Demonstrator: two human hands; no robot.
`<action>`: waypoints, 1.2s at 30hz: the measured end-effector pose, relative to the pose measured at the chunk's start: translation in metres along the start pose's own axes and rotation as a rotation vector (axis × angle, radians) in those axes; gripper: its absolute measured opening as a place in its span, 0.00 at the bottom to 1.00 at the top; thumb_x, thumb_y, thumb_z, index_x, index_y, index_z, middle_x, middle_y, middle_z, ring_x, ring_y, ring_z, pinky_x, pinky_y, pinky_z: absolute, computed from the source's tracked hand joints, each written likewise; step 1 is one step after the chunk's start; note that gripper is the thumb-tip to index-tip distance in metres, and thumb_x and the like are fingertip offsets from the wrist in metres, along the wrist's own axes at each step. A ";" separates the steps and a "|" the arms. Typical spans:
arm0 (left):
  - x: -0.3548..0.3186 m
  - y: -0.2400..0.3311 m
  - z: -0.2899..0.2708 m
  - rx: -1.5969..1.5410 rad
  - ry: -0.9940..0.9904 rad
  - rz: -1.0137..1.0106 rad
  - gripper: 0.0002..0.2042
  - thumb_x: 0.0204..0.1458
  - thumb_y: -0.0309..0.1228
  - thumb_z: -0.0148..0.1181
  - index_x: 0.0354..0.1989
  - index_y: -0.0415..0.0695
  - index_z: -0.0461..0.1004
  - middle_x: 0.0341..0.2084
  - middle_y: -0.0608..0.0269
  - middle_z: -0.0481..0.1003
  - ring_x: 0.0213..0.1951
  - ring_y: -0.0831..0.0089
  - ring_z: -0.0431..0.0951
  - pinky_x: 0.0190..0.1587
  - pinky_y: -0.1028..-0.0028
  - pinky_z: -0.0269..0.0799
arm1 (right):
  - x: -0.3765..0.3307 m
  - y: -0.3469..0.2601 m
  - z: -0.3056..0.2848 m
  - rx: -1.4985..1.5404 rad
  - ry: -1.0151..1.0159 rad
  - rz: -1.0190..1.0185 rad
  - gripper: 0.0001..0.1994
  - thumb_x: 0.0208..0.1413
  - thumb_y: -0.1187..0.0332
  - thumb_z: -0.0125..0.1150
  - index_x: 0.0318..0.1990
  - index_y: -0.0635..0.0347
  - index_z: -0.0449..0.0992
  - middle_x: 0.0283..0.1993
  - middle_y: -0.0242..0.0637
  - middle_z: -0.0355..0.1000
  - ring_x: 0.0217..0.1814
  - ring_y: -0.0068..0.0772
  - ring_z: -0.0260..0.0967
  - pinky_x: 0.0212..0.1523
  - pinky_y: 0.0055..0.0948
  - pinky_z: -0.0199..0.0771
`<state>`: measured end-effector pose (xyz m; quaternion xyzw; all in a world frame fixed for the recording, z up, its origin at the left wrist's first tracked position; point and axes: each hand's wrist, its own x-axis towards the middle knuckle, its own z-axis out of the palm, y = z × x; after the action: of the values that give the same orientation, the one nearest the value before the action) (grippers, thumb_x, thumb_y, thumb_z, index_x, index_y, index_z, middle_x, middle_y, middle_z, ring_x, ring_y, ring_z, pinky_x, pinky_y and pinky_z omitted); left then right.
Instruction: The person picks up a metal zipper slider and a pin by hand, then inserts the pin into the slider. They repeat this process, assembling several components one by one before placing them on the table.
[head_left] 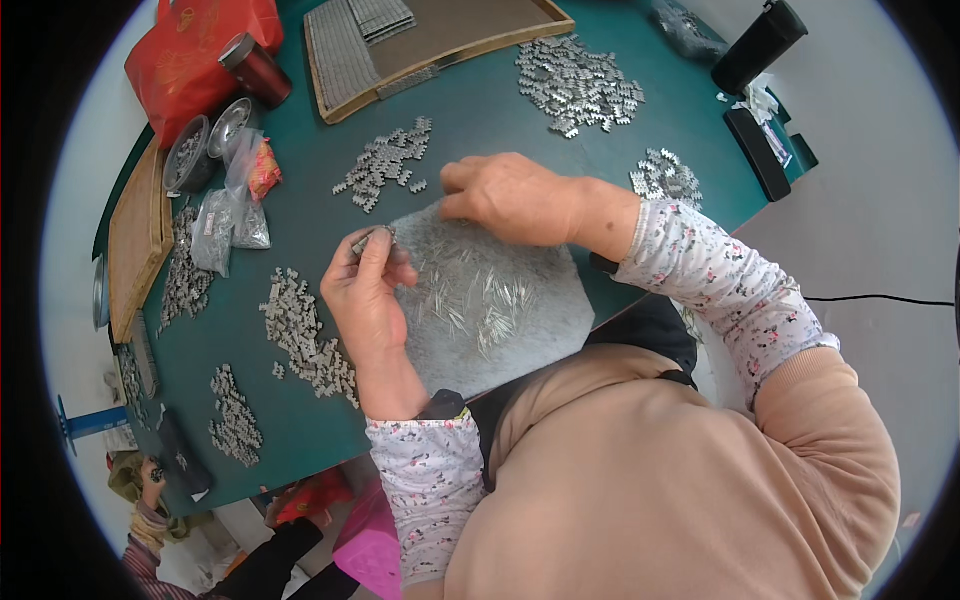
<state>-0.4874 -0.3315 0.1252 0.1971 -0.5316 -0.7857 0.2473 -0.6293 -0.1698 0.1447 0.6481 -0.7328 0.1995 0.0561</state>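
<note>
My left hand (372, 300) is closed, thumb over curled fingers, around a small toothed metal piece (361, 243), mostly hidden by the fingers. It is over the left edge of a grey fuzzy cloth (440, 360). Several thin, shiny metal pins (500, 305) lie scattered on the cloth. My right hand (512, 200) is over the cloth's far edge with its fingers curled down and together; whatever they grip, if anything, is hidden. Just beyond both hands lies a loose pile of small toothed metal pieces (385, 163) on the green table (300, 225).
More metal pieces lie heaped at far right (580, 85) and left (300, 335). A wooden-framed tray (440, 68) holds grey strips at the back. At left are a red bag (190, 60), plastic bags (213, 232) and a dark-red cup (256, 72). A black bottle (760, 48) stands far right. Another person's hand (152, 480) shows lower left.
</note>
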 end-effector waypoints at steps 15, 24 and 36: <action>-0.002 -0.007 0.006 0.104 -0.177 -0.027 0.07 0.53 0.22 0.61 0.39 0.34 0.76 0.27 0.58 0.78 0.24 0.75 0.77 0.26 0.77 0.76 | -0.001 -0.031 0.006 0.686 0.213 0.511 0.10 0.48 0.74 0.60 0.38 0.67 0.74 0.29 0.44 0.77 0.33 0.33 0.77 0.36 0.29 0.75; -0.005 -0.007 0.008 0.125 -0.198 0.010 0.07 0.53 0.21 0.59 0.39 0.32 0.76 0.29 0.57 0.78 0.25 0.75 0.77 0.26 0.77 0.76 | -0.001 -0.047 0.005 0.648 0.354 0.547 0.09 0.47 0.75 0.61 0.37 0.68 0.73 0.27 0.42 0.76 0.29 0.28 0.77 0.32 0.27 0.76; -0.003 -0.005 0.007 0.121 -0.179 0.019 0.06 0.55 0.25 0.58 0.37 0.35 0.75 0.24 0.61 0.76 0.23 0.76 0.75 0.27 0.78 0.74 | -0.013 -0.026 -0.003 0.458 0.249 0.369 0.05 0.46 0.75 0.62 0.33 0.63 0.78 0.32 0.41 0.74 0.34 0.40 0.75 0.37 0.33 0.74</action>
<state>-0.4905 -0.3231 0.1235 0.1356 -0.6000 -0.7642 0.1937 -0.6021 -0.1587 0.1488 0.4708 -0.7614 0.4440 -0.0390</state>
